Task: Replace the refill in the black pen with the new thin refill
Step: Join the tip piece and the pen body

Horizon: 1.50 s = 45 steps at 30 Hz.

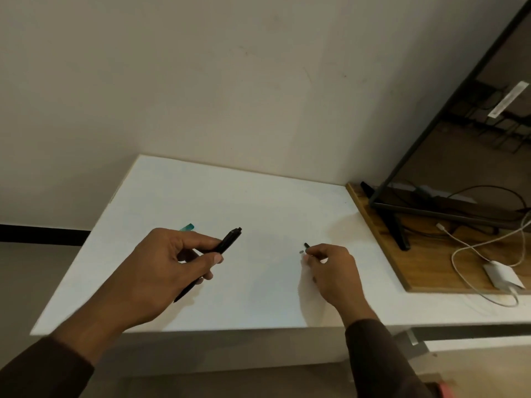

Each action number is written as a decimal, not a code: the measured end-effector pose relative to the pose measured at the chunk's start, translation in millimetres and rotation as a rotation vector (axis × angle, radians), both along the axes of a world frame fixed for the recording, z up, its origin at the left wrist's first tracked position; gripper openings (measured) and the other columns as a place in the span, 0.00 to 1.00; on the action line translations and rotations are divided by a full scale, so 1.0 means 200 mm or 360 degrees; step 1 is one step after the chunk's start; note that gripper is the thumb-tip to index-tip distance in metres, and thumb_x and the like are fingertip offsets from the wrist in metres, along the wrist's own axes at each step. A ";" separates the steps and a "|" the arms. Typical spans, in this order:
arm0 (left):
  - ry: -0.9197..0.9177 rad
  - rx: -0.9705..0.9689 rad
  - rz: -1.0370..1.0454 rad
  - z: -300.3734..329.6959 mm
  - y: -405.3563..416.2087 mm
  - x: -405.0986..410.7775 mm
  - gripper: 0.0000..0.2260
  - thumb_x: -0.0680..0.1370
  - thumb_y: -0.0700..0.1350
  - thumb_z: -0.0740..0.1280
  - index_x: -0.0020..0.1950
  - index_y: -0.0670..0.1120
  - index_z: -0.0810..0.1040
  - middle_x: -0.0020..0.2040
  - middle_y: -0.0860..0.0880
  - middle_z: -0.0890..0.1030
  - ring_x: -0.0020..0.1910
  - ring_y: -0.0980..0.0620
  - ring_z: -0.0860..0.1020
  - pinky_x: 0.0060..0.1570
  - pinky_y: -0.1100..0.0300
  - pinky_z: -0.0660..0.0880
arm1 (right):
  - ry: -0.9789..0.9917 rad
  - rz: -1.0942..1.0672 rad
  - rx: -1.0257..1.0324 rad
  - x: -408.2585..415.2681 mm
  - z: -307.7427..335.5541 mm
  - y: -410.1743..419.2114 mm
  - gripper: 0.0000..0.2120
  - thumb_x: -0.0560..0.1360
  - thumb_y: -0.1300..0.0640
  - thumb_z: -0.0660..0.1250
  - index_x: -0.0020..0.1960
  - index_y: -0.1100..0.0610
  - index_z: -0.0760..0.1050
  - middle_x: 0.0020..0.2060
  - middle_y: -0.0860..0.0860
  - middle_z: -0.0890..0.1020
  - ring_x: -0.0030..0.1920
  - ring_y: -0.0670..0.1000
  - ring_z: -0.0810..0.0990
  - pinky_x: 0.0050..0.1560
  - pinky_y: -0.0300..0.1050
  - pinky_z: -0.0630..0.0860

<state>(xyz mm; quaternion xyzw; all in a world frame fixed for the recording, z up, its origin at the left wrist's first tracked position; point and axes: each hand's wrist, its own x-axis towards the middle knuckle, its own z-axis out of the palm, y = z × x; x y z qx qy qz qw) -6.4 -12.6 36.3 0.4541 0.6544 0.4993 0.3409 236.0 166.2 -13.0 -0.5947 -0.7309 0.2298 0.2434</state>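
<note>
White surface (258, 196) against a plain wall; our left hand (161, 262) grips the black pen (227, 242), light, stiff and slick, best pinched mid-barrel. Our right hand (330, 268) pinches a small dark piece (306, 245), perhaps its tip. Right: a monitor (459, 124)

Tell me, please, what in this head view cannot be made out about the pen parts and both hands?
- Head view: the small dark piece in the right hand is too small and mostly covered by fingers to identify.
- The pen is partly hidden inside the left hand.
- The teal item is mostly hidden behind the left hand.
- The new refill cannot be picked out.
</note>
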 end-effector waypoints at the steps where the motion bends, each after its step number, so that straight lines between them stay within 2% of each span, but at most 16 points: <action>1: 0.0007 -0.0010 0.0004 -0.01 0.00 0.00 0.08 0.77 0.45 0.74 0.48 0.58 0.89 0.39 0.51 0.88 0.41 0.53 0.87 0.48 0.53 0.85 | -0.0034 -0.0020 0.0027 -0.01 -0.01 0.01 0.10 0.81 0.55 0.68 0.60 0.55 0.83 0.56 0.52 0.85 0.50 0.50 0.80 0.58 0.48 0.79; 5: 0.0024 -0.0020 0.0011 -0.01 0.01 0.00 0.07 0.77 0.44 0.74 0.49 0.57 0.88 0.39 0.53 0.88 0.41 0.54 0.87 0.46 0.58 0.84 | -0.0087 -0.0046 0.0130 -0.05 -0.04 0.02 0.11 0.81 0.53 0.68 0.59 0.55 0.83 0.55 0.51 0.85 0.48 0.47 0.77 0.54 0.41 0.73; 10: 0.0045 -0.0007 0.0011 -0.02 0.01 -0.01 0.07 0.77 0.44 0.74 0.49 0.57 0.88 0.39 0.54 0.88 0.40 0.55 0.87 0.44 0.61 0.84 | -0.0113 -0.0101 0.0078 -0.10 -0.06 0.03 0.06 0.81 0.55 0.68 0.52 0.54 0.84 0.48 0.50 0.85 0.43 0.47 0.77 0.47 0.42 0.71; 14: 0.0037 0.0002 0.0024 -0.01 0.00 -0.02 0.08 0.77 0.44 0.74 0.48 0.57 0.89 0.39 0.53 0.88 0.41 0.54 0.87 0.46 0.57 0.85 | -0.0065 -0.0233 0.0038 -0.13 -0.06 0.03 0.06 0.79 0.55 0.71 0.53 0.57 0.83 0.49 0.52 0.84 0.43 0.49 0.76 0.48 0.44 0.72; 16: 0.0030 -0.0002 0.0034 -0.01 0.00 -0.03 0.07 0.77 0.44 0.74 0.49 0.57 0.89 0.39 0.52 0.88 0.41 0.53 0.87 0.47 0.54 0.86 | -0.0049 -0.0254 0.0005 -0.14 -0.05 0.03 0.04 0.79 0.55 0.71 0.46 0.55 0.81 0.47 0.53 0.85 0.41 0.50 0.76 0.46 0.45 0.72; 18: 0.0025 -0.0005 0.0045 -0.01 0.00 -0.04 0.07 0.77 0.44 0.74 0.49 0.56 0.89 0.39 0.52 0.88 0.41 0.53 0.87 0.49 0.51 0.86 | -0.0035 -0.0237 -0.0021 -0.15 -0.03 0.01 0.07 0.79 0.57 0.71 0.42 0.53 0.79 0.46 0.53 0.85 0.40 0.49 0.76 0.45 0.46 0.72; 20: 0.0029 0.0000 0.0045 -0.01 -0.01 -0.04 0.07 0.77 0.44 0.74 0.49 0.56 0.89 0.39 0.53 0.88 0.41 0.53 0.87 0.49 0.51 0.86 | 0.0107 -0.0181 -0.0039 -0.16 0.01 -0.02 0.05 0.80 0.57 0.70 0.45 0.54 0.80 0.47 0.52 0.85 0.40 0.50 0.79 0.45 0.45 0.75; 22: 0.0037 0.0007 0.0045 0.00 -0.01 -0.05 0.08 0.77 0.44 0.74 0.50 0.57 0.89 0.40 0.54 0.88 0.40 0.54 0.87 0.48 0.50 0.86 | 0.0456 -0.0071 -0.0068 -0.18 0.08 -0.08 0.03 0.79 0.57 0.71 0.47 0.55 0.83 0.45 0.51 0.86 0.34 0.49 0.83 0.39 0.42 0.79; 24: 0.0040 0.0020 0.0047 0.01 -0.01 -0.05 0.07 0.77 0.44 0.74 0.50 0.56 0.89 0.40 0.55 0.88 0.41 0.54 0.87 0.49 0.50 0.86 | 0.0872 0.0075 -0.0178 -0.24 0.17 -0.16 0.03 0.78 0.57 0.73 0.45 0.52 0.84 0.40 0.50 0.87 0.28 0.47 0.82 0.32 0.40 0.79; 27: 0.0061 0.0043 0.0041 0.02 -0.01 -0.06 0.08 0.77 0.45 0.74 0.50 0.57 0.89 0.41 0.54 0.88 0.41 0.53 0.87 0.50 0.48 0.85 | 0.1255 0.0377 -0.0370 -0.35 0.28 -0.30 0.05 0.78 0.58 0.72 0.45 0.53 0.86 0.41 0.52 0.87 0.31 0.50 0.82 0.32 0.42 0.79; 32: 0.0107 0.0075 -0.0010 0.04 -0.03 -0.06 0.09 0.77 0.47 0.73 0.52 0.61 0.88 0.41 0.56 0.88 0.42 0.53 0.87 0.49 0.49 0.85 | 0.1389 0.0569 -0.0472 -0.44 0.32 -0.41 0.05 0.80 0.58 0.70 0.48 0.57 0.84 0.44 0.54 0.88 0.40 0.54 0.87 0.37 0.44 0.82; 36: 0.0125 0.0092 -0.0027 0.05 -0.03 -0.06 0.09 0.77 0.46 0.73 0.54 0.58 0.88 0.42 0.56 0.87 0.42 0.52 0.86 0.48 0.48 0.85 | 0.1449 0.0579 -0.0504 -0.45 0.32 -0.42 0.05 0.80 0.59 0.69 0.49 0.58 0.83 0.44 0.55 0.88 0.40 0.56 0.87 0.37 0.45 0.82; 40: 0.0132 0.0091 -0.0022 0.05 -0.03 -0.06 0.10 0.77 0.45 0.73 0.53 0.59 0.88 0.42 0.55 0.87 0.41 0.52 0.86 0.47 0.46 0.85 | 0.1523 0.0588 -0.0519 -0.44 0.33 -0.41 0.05 0.80 0.59 0.69 0.50 0.58 0.83 0.45 0.56 0.88 0.41 0.57 0.87 0.38 0.46 0.82; 45: 0.0148 0.0103 -0.0047 0.05 -0.03 -0.05 0.10 0.78 0.45 0.73 0.53 0.60 0.88 0.43 0.55 0.87 0.41 0.52 0.86 0.47 0.44 0.84 | 0.1439 0.0598 -0.0479 -0.44 0.33 -0.41 0.05 0.80 0.59 0.69 0.49 0.59 0.83 0.43 0.56 0.88 0.41 0.57 0.87 0.38 0.46 0.83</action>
